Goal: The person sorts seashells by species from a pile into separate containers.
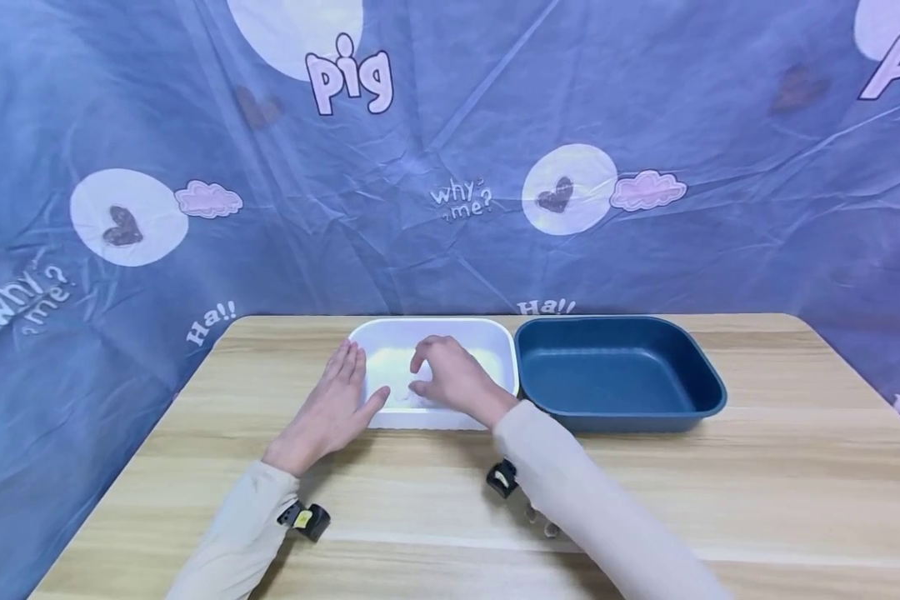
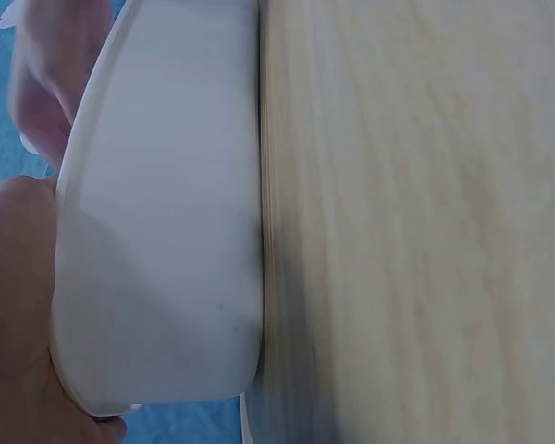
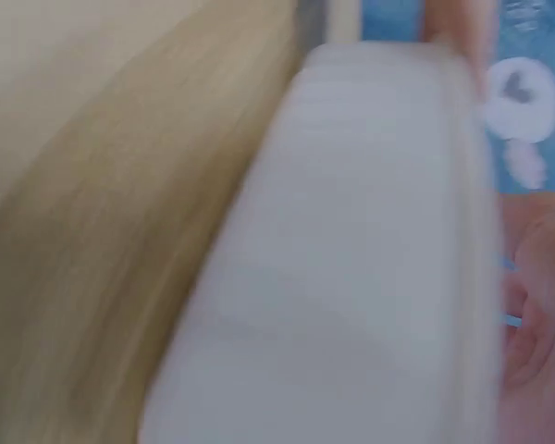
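A white rectangular tray (image 1: 435, 419) sits on the wooden table. My left hand (image 1: 333, 408) rests at its left front corner, fingers straight along the left rim and thumb stretched over the front rim. In the left wrist view this hand (image 2: 14, 296) lies against the tray's rim. My right hand (image 1: 453, 375) reaches over the front rim into the tray, its fingers bent and the thumb apart from them. A small pale shape (image 2: 30, 144) shows beside the right hand's fingertips in the left wrist view. I cannot tell whether the right hand holds something white.
A dark blue rectangular tray (image 1: 622, 423) stands right beside the white one. Small dark round bits (image 1: 551, 529) lie on the table (image 1: 390, 533) near the right sleeve. A blue printed cloth (image 1: 435, 250) hangs behind the table.
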The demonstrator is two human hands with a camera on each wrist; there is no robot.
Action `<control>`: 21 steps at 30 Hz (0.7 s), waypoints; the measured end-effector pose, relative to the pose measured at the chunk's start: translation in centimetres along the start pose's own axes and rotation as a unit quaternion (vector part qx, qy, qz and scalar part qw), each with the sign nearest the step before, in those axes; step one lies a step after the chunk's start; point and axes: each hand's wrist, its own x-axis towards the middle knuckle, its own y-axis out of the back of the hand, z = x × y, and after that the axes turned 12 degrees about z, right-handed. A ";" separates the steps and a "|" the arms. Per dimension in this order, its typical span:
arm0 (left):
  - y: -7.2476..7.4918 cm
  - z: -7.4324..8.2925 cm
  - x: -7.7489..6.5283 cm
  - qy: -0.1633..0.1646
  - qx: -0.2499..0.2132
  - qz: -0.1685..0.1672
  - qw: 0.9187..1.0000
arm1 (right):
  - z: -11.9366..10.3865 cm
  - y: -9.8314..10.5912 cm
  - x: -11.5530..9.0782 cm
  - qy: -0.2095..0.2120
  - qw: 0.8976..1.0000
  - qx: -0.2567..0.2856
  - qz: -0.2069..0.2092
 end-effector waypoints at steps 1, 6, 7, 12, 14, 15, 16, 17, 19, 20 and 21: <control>0.0 -0.1 0.0 0.002 0.003 -0.002 1.000 | 0.0 0.7 -0.6 0.015 1.000 0.009 0.010; 0.1 0.1 -0.1 0.008 -0.006 -0.002 1.000 | 0.0 4.7 -4.8 0.081 0.995 0.015 0.052; 0.0 0.3 -0.1 0.007 -0.013 -0.002 1.000 | 0.1 5.5 -5.7 0.089 0.994 0.010 0.059; -0.5 0.6 0.1 0.003 -0.024 -0.013 1.000 | 1.9 8.1 -10.6 0.106 0.991 -0.001 0.081; -0.5 0.3 0.2 0.005 -0.015 -0.013 1.000 | 2.7 8.5 -12.5 0.099 0.991 0.012 0.084; -0.4 0.2 0.2 0.005 -0.010 -0.012 1.000 | 3.2 8.6 -13.5 0.092 0.992 0.019 0.086; -0.2 0.0 0.1 0.008 -0.009 -0.010 1.000 | 3.6 8.7 -14.4 0.089 0.992 0.024 0.088; 0.0 -0.1 0.0 0.009 -0.012 -0.008 1.000 | 4.1 8.8 -15.4 0.082 0.993 0.026 0.086; 0.2 -0.1 0.0 0.007 -0.018 -0.008 1.000 | 5.1 8.9 -17.3 0.071 0.994 0.025 0.082; 0.2 -0.1 0.0 0.006 -0.021 -0.009 1.000 | 5.7 9.0 -18.3 0.066 0.994 0.024 0.081; 0.2 0.0 0.0 0.005 -0.023 -0.009 1.000 | 6.3 9.0 -19.2 0.061 0.995 0.024 0.079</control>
